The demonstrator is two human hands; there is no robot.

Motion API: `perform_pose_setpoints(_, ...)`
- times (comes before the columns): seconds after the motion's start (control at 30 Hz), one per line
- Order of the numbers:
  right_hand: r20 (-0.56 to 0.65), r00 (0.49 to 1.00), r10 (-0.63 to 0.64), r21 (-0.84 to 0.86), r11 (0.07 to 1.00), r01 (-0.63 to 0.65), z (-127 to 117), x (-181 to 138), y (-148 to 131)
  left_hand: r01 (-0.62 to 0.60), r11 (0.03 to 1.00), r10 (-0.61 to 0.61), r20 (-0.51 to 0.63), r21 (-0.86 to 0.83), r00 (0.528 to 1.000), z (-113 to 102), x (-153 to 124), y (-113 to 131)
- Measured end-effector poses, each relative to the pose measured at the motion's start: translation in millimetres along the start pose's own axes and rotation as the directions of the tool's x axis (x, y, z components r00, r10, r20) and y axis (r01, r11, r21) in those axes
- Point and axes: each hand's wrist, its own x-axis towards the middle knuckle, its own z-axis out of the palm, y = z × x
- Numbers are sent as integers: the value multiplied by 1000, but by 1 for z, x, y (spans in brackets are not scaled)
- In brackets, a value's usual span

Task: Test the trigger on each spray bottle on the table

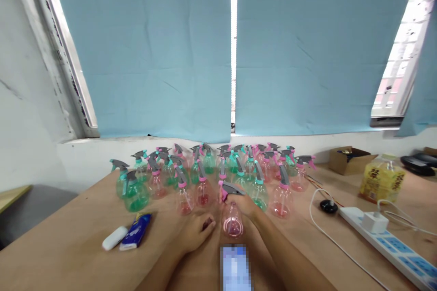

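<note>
A clear pink spray bottle (232, 223) with a grey and pink trigger head stands tilted slightly in front of me. My right hand (245, 203) is closed around its upper part from behind, just below the trigger head. On the table to its left lies my left hand (196, 231), fingers curled in and nothing visible in them. Behind both hands, several pink and green spray bottles stand in a loose cluster, among them a pink bottle (204, 191) and a green bottle (136, 196). A phone (235, 268) with a lit, blurred screen lies below the held bottle.
To the left lie a blue packet (137, 232) and a white oval case (114, 238). On the right are a power strip (392, 245) with a plugged-in charger, a black mouse (328, 206), a yellow-labelled bottle (381, 182) and a cardboard box (351, 163). A white cable curves across the table.
</note>
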Motion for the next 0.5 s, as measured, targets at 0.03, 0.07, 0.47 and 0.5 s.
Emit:
perform_pose_setpoints(0.03, -5, 1000, -10, 0, 1000, 10, 0, 0, 1, -1, 1000, 1, -3, 3, 1000, 0, 0, 0)
perform_pose_setpoints(0.07, -10, 1000, -15, -1, 1000, 15, 0, 0, 2, -3, 1000, 3, -5, 4, 1000, 0, 0, 0)
perform_pose_setpoints(0.47, -36, 999, -33, -36, 999, 32, 3, -2, 5, -11, 1000, 11, -24, 7, 1000, 2, -4, 1)
perform_pose_setpoints(0.5, -37, 999, -37, -35, 999, 36, 3, -2, 5, -8, 1000, 8, -26, 15, 1000, 2, -4, 1)
